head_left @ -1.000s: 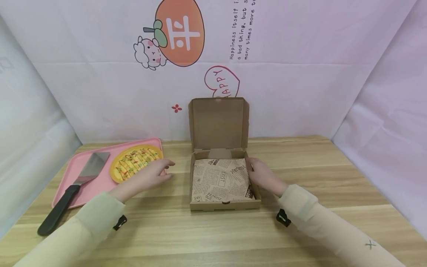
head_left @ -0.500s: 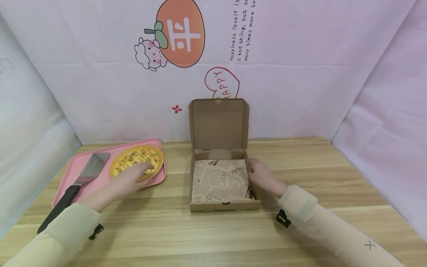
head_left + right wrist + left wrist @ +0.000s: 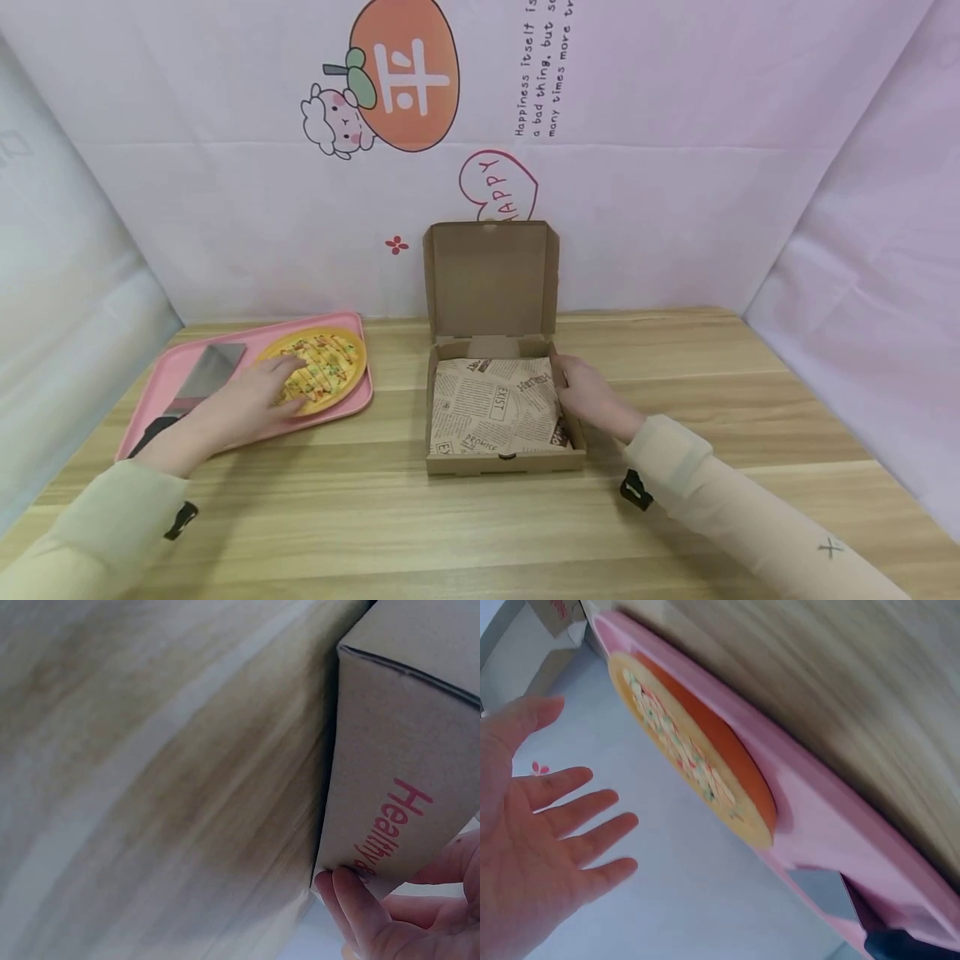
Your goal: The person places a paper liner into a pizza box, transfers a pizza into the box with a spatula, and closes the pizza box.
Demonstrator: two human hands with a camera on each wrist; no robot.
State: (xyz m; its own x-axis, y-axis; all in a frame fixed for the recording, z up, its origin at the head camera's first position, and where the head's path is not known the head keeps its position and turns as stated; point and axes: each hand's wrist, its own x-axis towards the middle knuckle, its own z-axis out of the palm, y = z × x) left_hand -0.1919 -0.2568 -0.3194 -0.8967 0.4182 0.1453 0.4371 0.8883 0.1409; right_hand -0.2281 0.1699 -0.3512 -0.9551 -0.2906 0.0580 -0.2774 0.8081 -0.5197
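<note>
Small cloth-walled booth, wood-grain table (image 3: 450, 533), pale fabric backdrop (image 3: 660, 225), cartoon fruit print (image 3: 420, 71), side curtains (image 3: 885, 250)

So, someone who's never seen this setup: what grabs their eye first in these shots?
Probably the big orange cartoon fruit printed on the white backdrop, top and left of centre. Then the open cardboard box mid-table, lined with newsprint-style paper, the right hand at its right wall. Third, the yellow pizza on a pink tray at left, the left hand open near it.
</note>
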